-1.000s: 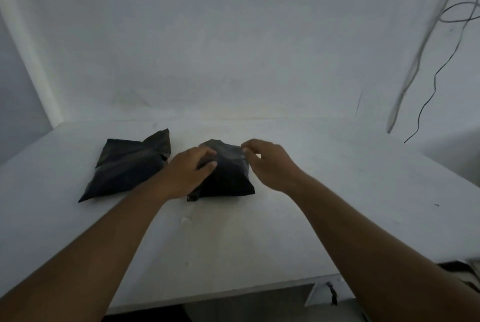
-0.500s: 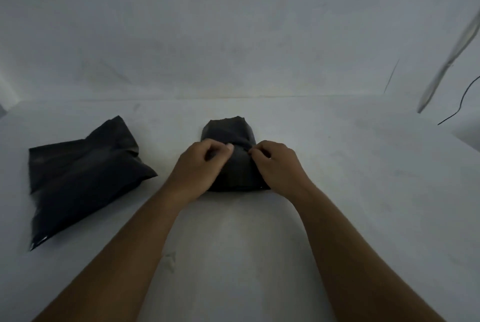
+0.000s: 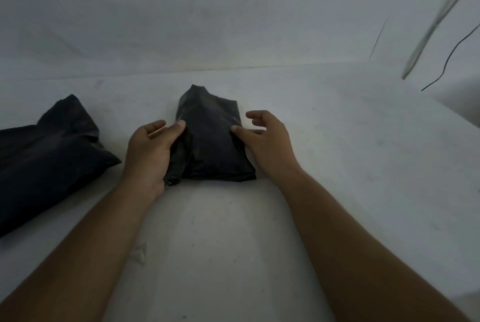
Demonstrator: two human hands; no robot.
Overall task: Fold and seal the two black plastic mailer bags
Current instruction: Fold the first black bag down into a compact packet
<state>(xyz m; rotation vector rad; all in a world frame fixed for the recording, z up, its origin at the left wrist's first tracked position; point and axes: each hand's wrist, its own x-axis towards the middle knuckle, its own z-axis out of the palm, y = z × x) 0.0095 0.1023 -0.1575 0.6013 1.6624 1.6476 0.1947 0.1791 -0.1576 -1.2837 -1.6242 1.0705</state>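
Observation:
A folded black mailer bag (image 3: 211, 140) lies in the middle of the white table (image 3: 350, 155), its far end sticking up in a point. My left hand (image 3: 150, 150) rests against the bag's left side, thumb pressed on its top and palm over the left flap. My right hand (image 3: 265, 142) is at the right side, thumb touching the bag's edge, fingers spread and lifted off. A second black mailer bag (image 3: 49, 155) lies flat and fuller at the left, apart from both hands.
A white wall (image 3: 233, 10) rises behind the table. A pale cord (image 3: 436, 20) and a thin black wire (image 3: 452, 56) hang at the upper right. A small scrap of clear tape (image 3: 139, 254) lies on the table near my left forearm.
Both hands have slid apart from the top middle of the bag to its left and right sides. My right fingers have opened. The view has moved closer.

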